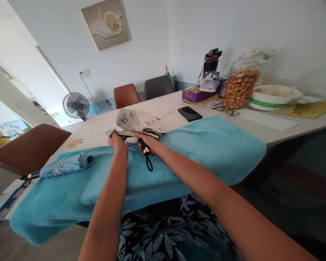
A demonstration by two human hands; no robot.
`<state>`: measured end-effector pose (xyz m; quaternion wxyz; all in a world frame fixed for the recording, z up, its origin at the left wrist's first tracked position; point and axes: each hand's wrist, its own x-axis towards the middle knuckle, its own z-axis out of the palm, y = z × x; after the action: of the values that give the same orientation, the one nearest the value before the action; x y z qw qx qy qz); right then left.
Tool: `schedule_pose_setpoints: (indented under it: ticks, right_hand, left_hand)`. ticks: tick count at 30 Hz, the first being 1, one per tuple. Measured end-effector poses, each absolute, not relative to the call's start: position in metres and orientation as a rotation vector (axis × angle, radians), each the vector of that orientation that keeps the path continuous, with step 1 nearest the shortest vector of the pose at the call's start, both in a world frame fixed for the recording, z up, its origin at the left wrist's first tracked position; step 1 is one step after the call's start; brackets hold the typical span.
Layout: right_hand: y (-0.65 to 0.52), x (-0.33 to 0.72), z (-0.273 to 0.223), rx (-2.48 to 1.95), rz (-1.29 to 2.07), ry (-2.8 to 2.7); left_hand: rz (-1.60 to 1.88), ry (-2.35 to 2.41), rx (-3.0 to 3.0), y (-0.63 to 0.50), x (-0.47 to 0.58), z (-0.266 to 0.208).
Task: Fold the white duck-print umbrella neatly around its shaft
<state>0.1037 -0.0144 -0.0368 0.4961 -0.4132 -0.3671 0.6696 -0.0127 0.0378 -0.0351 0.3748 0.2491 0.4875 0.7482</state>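
A white folding umbrella (137, 122) with small orange and dark prints is held over the near side of the table, its canopy loose and partly folded. My left hand (117, 142) pinches the canopy's left edge. Around the black handle, with its gold ring and wrist loop, my right hand (149, 142) is closed. Beneath both hands lies a turquoise towel (206, 148), hanging over the table's front edge. To the left, a blue umbrella (66, 165) rests rolled up on the towel.
A black phone (189, 113) lies beyond the towel. Further right are eyeglasses (226, 110), a large jar of brown snacks (240, 87), a white and green bowl (273, 97) and a purple box (194, 95). Chairs (34, 146) stand around the table, and a fan (76, 105) is behind it.
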Motion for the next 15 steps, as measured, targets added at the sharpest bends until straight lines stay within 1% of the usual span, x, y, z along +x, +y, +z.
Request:
schedule_pose_setpoints:
  ticks: [4,10,15]
  right_hand:
    - [-0.015,0.108,-0.033,-0.992,1.592,-0.765]
    - [-0.021,0.111,-0.028,-1.086,1.629,-0.841]
    - [-0.019,0.117,-0.025,-0.917,1.750,-0.807]
  left_hand:
    - [1.868,1.253,0.515,0.040,-0.014,-0.036]
    - [1.702,1.079,0.360,0.046,-0.019,-0.038]
    - [1.759,1.081,0.312,0.052,-0.025,-0.039]
